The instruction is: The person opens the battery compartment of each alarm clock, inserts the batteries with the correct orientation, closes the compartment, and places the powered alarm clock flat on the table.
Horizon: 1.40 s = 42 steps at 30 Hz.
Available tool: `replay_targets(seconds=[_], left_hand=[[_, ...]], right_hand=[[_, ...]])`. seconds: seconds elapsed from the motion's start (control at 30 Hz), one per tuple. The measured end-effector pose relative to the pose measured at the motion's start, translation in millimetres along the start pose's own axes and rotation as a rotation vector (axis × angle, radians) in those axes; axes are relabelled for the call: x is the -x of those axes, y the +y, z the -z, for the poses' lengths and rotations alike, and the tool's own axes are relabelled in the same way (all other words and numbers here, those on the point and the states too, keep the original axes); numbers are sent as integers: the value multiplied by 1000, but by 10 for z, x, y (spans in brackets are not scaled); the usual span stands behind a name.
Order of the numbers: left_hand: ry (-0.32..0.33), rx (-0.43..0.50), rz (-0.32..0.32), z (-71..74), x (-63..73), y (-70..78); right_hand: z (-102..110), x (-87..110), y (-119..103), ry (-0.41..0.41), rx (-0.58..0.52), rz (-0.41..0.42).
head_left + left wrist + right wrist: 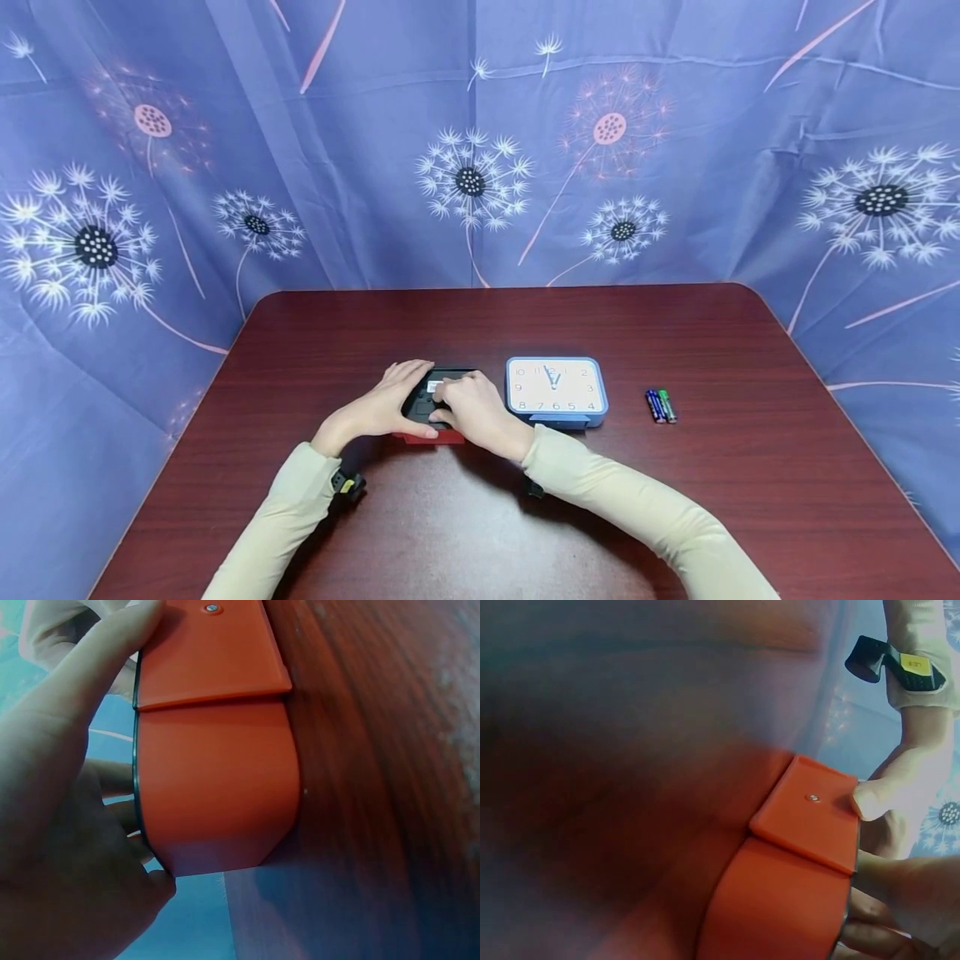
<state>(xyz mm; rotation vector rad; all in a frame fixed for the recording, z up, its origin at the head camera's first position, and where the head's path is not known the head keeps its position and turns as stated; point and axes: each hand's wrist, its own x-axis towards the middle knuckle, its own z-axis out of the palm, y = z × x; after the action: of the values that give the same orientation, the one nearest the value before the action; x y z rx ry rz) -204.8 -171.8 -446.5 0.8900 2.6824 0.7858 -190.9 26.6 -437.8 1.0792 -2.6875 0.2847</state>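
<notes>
A red clock lies face down on the dark table, its black back turned up. My left hand grips its left end, the thumb on the near red edge and the fingers over the far side. My right hand lies on the back with bent fingers and thumb at its middle, by a small white label. The wrist views show the clock's orange-red side wall with a screw, and the left thumb pressed on it.
A blue-framed white clock lies face up just right of my hands. Two small batteries, one blue and one green, lie further right. A flowered blue curtain closes off the table's back and sides.
</notes>
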Motion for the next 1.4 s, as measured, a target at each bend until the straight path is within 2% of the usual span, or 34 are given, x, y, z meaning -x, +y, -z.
replay_targets(seconds=[0.13, 0.4, 0.53, 0.7, 1.07, 1.27, 1.4], left_hand=[[-12, 20, 19, 10, 4, 2], [-10, 25, 44, 23, 11, 27], [-5, 24, 41, 22, 10, 24], [-9, 34, 51, 23, 2, 23], [-10, 48, 65, 12, 11, 23], [-11, 53, 70, 7, 17, 24], [-13, 49, 67, 5, 15, 9]], right_hand=[[9, -18, -29, -30, 92, 46], [7, -20, -55, -63, 375, 258], [21, -26, -53, -81, 452, 318], [27, -42, -36, -59, 500, 368], [23, -36, 9, 6, 535, 420], [14, -28, 57, -1, 439, 365], [20, -26, 103, 35, 328, 345]])
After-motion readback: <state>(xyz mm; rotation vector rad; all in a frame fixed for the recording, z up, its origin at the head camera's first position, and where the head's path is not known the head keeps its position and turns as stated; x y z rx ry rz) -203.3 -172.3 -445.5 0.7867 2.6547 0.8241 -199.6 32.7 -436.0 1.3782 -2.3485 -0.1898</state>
